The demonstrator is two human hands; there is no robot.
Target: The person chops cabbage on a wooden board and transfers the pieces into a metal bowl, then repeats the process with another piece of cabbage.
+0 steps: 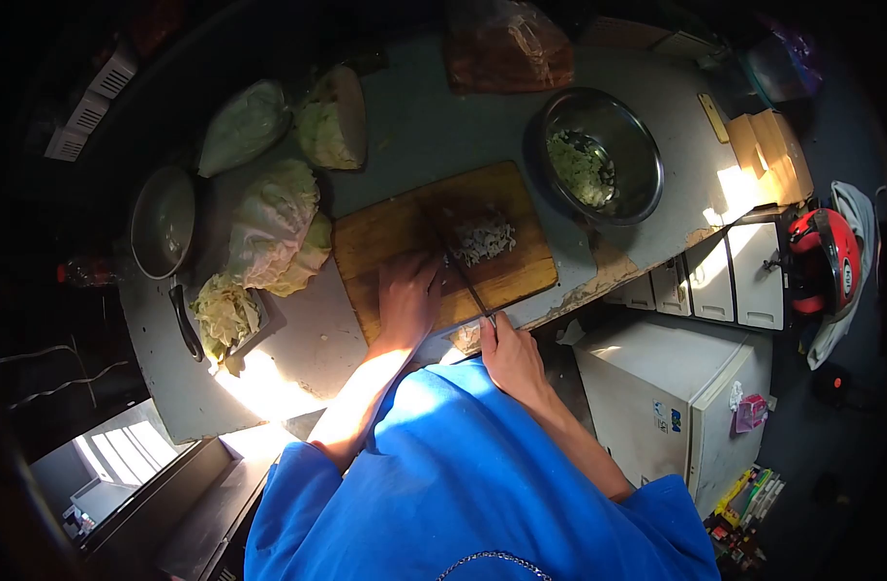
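My right hand (511,356) grips the handle of a knife (470,286), whose dark blade lies across a wooden cutting board (521,198). Shredded cabbage (485,240) is heaped on the board just right of the blade. On the blade's left side my left hand (410,290) presses down with bent fingers close together. Whatever lies under those fingers is hidden by the hand and shadow. A steel bowl (646,179) with chopped cabbage (581,172) in it stands beyond the board to the right.
Left of the board are cabbage leaves (274,223), a cut cabbage (335,121), a wrapped bundle (247,126), cabbage scraps (225,312) and a frying pan (163,223). A plastic bag (506,48) sits at the back. A cardboard box (770,155) rests at the table's right end, above white drawers (756,276).
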